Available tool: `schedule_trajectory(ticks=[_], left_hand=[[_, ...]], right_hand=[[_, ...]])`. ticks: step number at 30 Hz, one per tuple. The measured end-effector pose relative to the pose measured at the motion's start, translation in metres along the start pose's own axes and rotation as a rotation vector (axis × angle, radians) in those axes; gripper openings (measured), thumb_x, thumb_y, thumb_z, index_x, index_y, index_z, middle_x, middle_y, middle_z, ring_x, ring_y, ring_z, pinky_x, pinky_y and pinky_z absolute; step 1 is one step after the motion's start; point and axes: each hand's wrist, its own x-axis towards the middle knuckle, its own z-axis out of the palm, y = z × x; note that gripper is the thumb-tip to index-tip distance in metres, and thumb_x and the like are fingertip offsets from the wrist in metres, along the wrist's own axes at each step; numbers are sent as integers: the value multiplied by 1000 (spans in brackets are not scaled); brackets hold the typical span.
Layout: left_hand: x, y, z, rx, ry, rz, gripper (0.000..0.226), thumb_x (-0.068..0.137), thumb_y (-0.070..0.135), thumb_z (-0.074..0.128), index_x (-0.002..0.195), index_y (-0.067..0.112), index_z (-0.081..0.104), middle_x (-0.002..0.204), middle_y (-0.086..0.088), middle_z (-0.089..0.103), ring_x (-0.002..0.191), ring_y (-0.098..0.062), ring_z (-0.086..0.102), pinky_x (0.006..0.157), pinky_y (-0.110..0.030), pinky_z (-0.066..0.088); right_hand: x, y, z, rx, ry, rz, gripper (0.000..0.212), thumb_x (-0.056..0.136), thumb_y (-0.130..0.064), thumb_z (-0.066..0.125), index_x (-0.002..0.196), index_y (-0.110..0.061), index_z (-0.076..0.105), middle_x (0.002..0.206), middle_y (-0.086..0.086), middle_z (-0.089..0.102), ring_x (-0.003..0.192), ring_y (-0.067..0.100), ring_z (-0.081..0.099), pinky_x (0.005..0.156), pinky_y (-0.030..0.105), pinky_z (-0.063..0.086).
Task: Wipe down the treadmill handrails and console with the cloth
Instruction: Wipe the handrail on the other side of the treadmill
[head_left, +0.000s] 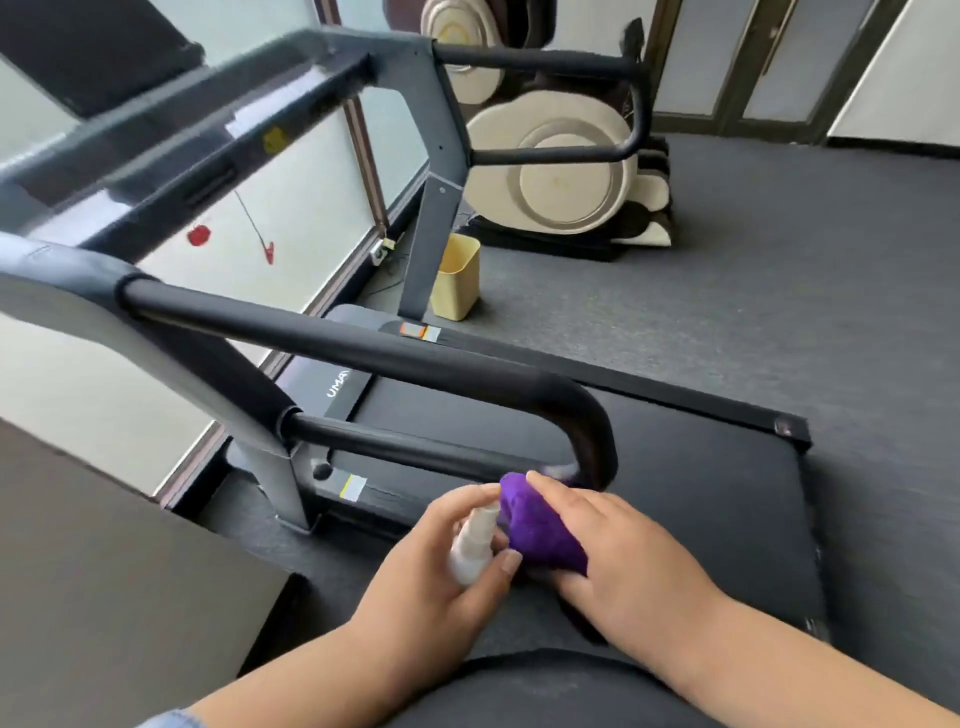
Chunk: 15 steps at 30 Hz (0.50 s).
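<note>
At lower centre of the frame, the right hand (613, 540) grips a bunched purple cloth (540, 525), fingers curled over its top. Beside it, the left hand (441, 561) is wrapped around a small white spray bottle (472, 545), thumb along its side and nozzle toward the cloth, probably to dampen the cloth before wiping. The cloth sits at the rear bend of the near handrail (363, 348). The console (171, 140), upper left, is blurred.
</note>
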Motion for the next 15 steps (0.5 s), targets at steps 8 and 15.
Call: schedule_trajectory(ticks=[8, 15], left_hand=[[-39, 35, 7, -4, 332, -99, 54, 84, 20, 70, 117, 56, 46, 86, 6, 65, 73, -8, 61, 72, -13, 47], [-60, 45, 8, 48, 255, -161, 48, 83, 42, 63, 120, 62, 40, 95, 14, 63, 81, -11, 63, 72, -15, 48]], right_hand=[[-5, -28, -59, -15, 447, -428, 71, 88, -53, 58, 151, -31, 36, 122, -11, 63, 97, 13, 62, 74, 28, 53], [69, -68, -94, -211, 467, -367, 74, 87, -48, 67, 150, -30, 33, 113, 4, 64, 97, 30, 59, 79, 46, 51]])
